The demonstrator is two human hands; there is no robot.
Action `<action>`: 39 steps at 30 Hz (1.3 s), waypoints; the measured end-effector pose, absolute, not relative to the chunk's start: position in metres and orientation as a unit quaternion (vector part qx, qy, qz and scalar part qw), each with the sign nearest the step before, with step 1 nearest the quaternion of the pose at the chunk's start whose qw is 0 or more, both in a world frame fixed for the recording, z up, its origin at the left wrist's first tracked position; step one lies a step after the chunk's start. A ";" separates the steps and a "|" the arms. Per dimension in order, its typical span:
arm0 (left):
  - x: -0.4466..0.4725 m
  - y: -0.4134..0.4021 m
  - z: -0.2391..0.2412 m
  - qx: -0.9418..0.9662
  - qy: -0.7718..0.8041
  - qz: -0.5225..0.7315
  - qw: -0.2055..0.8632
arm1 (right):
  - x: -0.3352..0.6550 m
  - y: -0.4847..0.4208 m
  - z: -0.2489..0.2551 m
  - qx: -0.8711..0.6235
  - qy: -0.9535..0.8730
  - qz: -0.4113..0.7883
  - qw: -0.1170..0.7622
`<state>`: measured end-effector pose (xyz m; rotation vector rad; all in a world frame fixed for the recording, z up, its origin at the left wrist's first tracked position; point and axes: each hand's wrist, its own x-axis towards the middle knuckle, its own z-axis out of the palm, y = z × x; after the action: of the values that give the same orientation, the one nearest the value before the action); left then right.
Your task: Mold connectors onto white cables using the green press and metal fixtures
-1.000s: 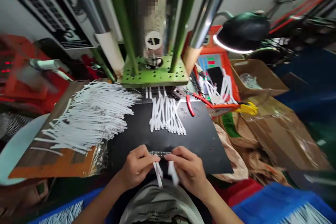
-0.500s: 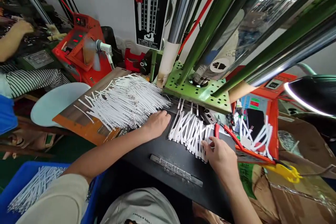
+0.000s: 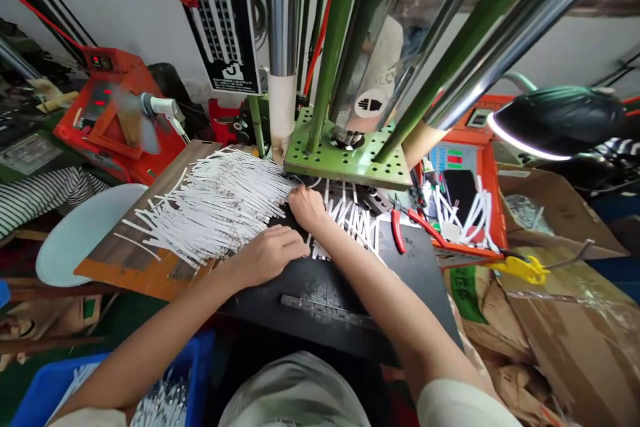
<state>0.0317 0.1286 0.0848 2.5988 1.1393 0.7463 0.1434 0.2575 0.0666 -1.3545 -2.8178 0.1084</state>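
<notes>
Biggest thing we've got in view is the press machine with its green perforated plate (image 3: pixel 345 163) up at 12 o'clock, green and chrome columns running off the top of the frame. Under it sits the black work mat (image 3: pixel 425 267), dead centre, and at 9 o'clock of that there's a wooden board (image 3: pixel 130 267) carrying a big fanned-out heap of white strips (image 3: pixel 210 207). Our left hand (image 3: pixel 270 255) is lying knuckles-up at the right-hand edge of that heap, fingers curled loosely down on the mat and touching the strip ends; we honestly can't tell if it's pinching any of them. Our right hand (image 3: pixel 306 205) reaches across at 12 o'clock of the left one, just below the green plate, fingers bent down onto the near ends of the strips, and whether it's actually got one gripped is hidden from us. A smaller bunch of white strips (image 3: pixel 357 223) lies on the mat right beside the right wrist, at its 3 o'clock. Off at 3 o'clock there's a black lamp (image 3: pixel 560 120) lit up, with cardboard boxes (image 3: pixel 545 213) under it. At 10 o'clock sits an orange control box (image 3: pixel 117 107). A blue bin (image 3: pixel 195 360) is at 7 o'clock. Smaller stuff: a metal bar (image 3: pixel 325 310) at 6 o'clock on the mat, and red-handled cutters (image 3: pixel 400 230) at 3 o'clock of the small bunch.
</notes>
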 end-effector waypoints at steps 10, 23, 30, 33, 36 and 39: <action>0.036 0.064 0.061 0.656 0.496 0.486 0.296 | 0.260 0.169 0.071 -0.441 -0.891 0.096 0.050; 0.089 0.057 0.035 0.786 0.450 0.351 0.239 | 0.331 0.078 0.058 -0.431 -0.746 0.431 0.268; 0.091 0.054 0.034 0.823 0.439 0.303 0.195 | 0.315 0.065 0.036 -0.410 -0.803 0.261 0.344; 0.090 0.053 0.037 0.831 0.429 0.305 0.178 | 0.311 0.065 0.028 -0.385 -0.818 0.249 0.348; 0.092 0.053 0.035 0.831 0.429 0.317 0.155 | 0.313 0.065 0.023 -0.363 -0.830 0.236 0.351; 0.097 0.052 0.029 0.835 0.431 0.316 0.131 | 0.315 0.065 0.018 -0.346 -0.848 0.216 0.338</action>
<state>0.0968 0.0518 0.0289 2.4252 1.2511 0.9190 0.3149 0.0646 0.0175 -0.9016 -2.2099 0.5633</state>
